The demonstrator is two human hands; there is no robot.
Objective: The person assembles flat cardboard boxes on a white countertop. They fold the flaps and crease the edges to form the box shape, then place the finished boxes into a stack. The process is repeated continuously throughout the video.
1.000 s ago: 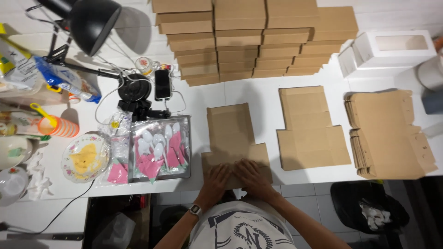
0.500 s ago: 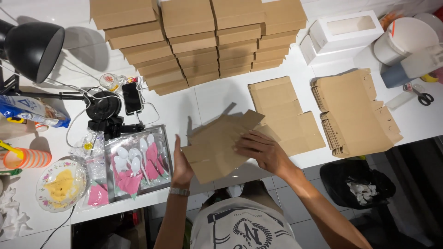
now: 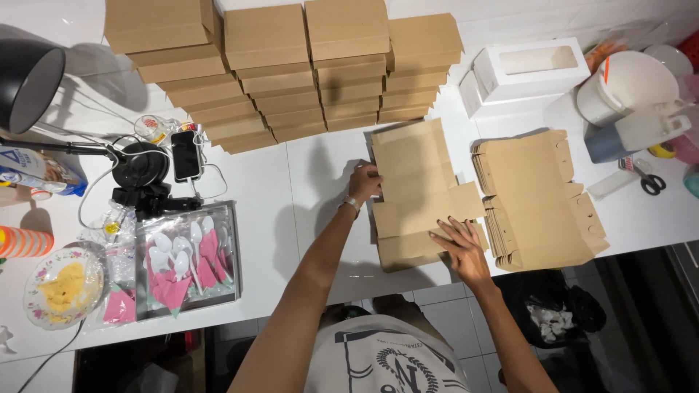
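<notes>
A flat brown cardboard box blank point(image 3: 419, 193) lies on the white table point(image 3: 306, 182), on top of other flat blanks. My left hand point(image 3: 364, 182) reaches far out and grips the blank's left edge. My right hand point(image 3: 459, 247) presses flat with spread fingers on the blank's near right flap. A thicker pile of flat blanks point(image 3: 535, 200) lies just to the right. Stacks of folded brown boxes point(image 3: 291, 65) stand at the back.
A tray of white plastic spoons and pink napkins point(image 3: 186, 258) sits at the left, with a plate point(image 3: 62, 287), a phone point(image 3: 186, 155) and a black lamp point(image 3: 29, 84). A white window box point(image 3: 528, 69), a white bucket point(image 3: 626, 84) and scissors point(image 3: 644, 178) are at the right.
The blank was lifted off the near table edge, carried right and laid on the flat pile. My left hand moved to its far left edge; my right hand now presses it down.
</notes>
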